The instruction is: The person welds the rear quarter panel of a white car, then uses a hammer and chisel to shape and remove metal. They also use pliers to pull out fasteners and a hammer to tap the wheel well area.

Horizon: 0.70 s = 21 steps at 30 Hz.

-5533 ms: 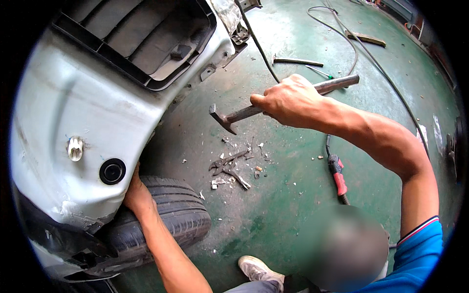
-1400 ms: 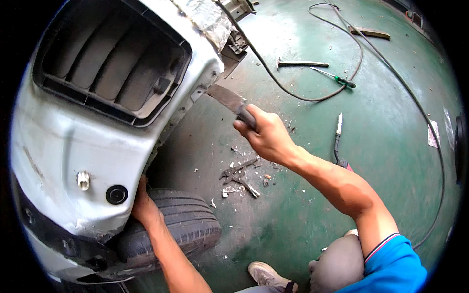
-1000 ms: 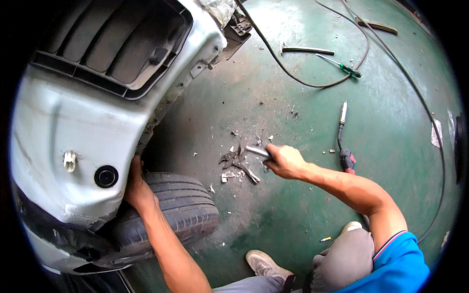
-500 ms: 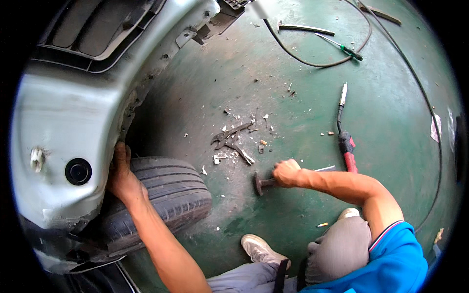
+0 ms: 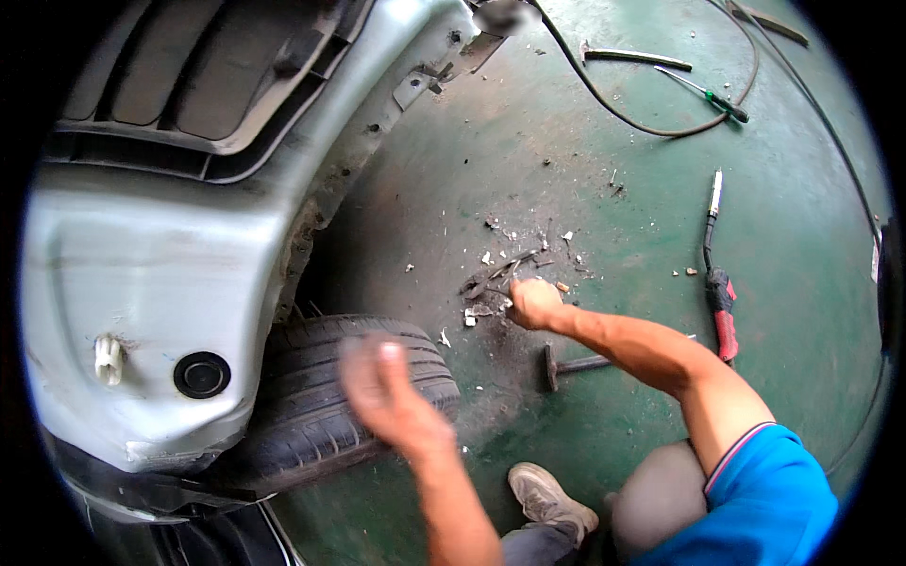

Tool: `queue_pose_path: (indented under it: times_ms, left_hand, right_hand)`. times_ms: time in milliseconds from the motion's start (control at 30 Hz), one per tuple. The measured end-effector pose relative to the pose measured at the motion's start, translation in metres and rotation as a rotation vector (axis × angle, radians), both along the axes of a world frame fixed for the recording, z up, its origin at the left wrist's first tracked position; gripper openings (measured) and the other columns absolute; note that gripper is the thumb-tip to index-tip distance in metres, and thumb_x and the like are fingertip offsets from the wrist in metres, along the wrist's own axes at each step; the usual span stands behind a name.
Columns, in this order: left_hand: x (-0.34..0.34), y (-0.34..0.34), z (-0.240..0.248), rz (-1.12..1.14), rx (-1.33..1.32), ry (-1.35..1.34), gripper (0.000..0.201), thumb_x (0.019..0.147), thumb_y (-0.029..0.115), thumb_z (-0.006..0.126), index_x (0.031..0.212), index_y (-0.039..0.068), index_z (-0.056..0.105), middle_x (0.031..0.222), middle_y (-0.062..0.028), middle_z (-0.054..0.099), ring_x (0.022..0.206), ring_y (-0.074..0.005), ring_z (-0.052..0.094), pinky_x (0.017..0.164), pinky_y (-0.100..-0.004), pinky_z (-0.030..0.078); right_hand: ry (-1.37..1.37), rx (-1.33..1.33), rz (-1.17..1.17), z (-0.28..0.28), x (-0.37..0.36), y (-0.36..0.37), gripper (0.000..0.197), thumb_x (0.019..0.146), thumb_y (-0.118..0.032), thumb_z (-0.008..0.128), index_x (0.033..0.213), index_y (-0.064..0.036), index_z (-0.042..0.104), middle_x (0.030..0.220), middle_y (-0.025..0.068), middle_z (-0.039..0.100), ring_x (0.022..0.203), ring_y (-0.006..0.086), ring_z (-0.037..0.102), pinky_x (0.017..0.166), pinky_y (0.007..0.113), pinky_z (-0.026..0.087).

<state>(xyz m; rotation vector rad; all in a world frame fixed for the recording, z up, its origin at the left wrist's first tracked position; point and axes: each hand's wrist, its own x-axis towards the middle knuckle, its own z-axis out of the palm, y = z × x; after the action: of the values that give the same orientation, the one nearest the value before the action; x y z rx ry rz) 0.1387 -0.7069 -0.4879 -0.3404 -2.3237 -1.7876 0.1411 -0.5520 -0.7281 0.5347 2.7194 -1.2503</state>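
My left hand [image 5: 389, 391] hovers over the black tyre [image 5: 316, 415], blurred by motion. Its thumb stands apart from the fingers, and I see nothing in it. On the floor further right, the fingers of my right hand [image 5: 535, 304] are closed at the locking pliers [image 5: 493, 274], around one of their handles. My fingers partly cover the pliers. Below that hand lies a hammer [image 5: 553, 368], its handle running right, partly behind my right forearm. White and brown debris bits [image 5: 472, 319] are scattered around the pliers.
A pale car body panel [image 5: 142, 274] with a black round plug [image 5: 201, 375] fills the left side. A red-handled welding torch [image 5: 721, 302] lies at the right. Far off are a green-handled screwdriver [image 5: 722, 106], a metal bar [image 5: 637, 58] and a black cable [image 5: 651, 130].
My left hand has come away from the panel edge, moving right over the tyre. My right hand has let go of the hammer and moved up to the pliers. The view has shifted left.
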Motion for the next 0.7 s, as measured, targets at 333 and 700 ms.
queue_pose_path:
  times_ms: [333, 700]
  left_hand:
    - [0.012, 0.056, -0.084, -0.260, 0.317, -0.855, 0.033, 0.095, 0.025, 0.068, 0.115, 0.002, 0.056, 0.096, -0.0105, 0.064, 0.081, -0.0229, 0.067, 0.069, -0.0355, 0.055]
    - [0.026, 0.075, 0.001, -0.530, 0.173, -0.731, 0.022, 0.096, 0.013, 0.065, 0.113, 0.002, 0.059, 0.095, -0.0044, 0.067, 0.064, -0.0091, 0.059, 0.048, -0.0212, 0.044]
  right_hand:
    - [0.376, -0.640, 0.088, 0.131, 0.120, 0.005, 0.039, 0.075, -0.019, 0.071, 0.104, 0.0055, 0.060, 0.081, 0.0241, 0.067, 0.076, 0.0384, 0.069, 0.067, 0.046, 0.052]
    - [0.616, -0.049, 0.020, 0.156, 0.122, 0.102, 0.047, 0.092, -0.039, 0.067, 0.118, -0.0014, 0.059, 0.108, 0.0196, 0.065, 0.099, 0.0406, 0.063, 0.081, 0.049, 0.051]
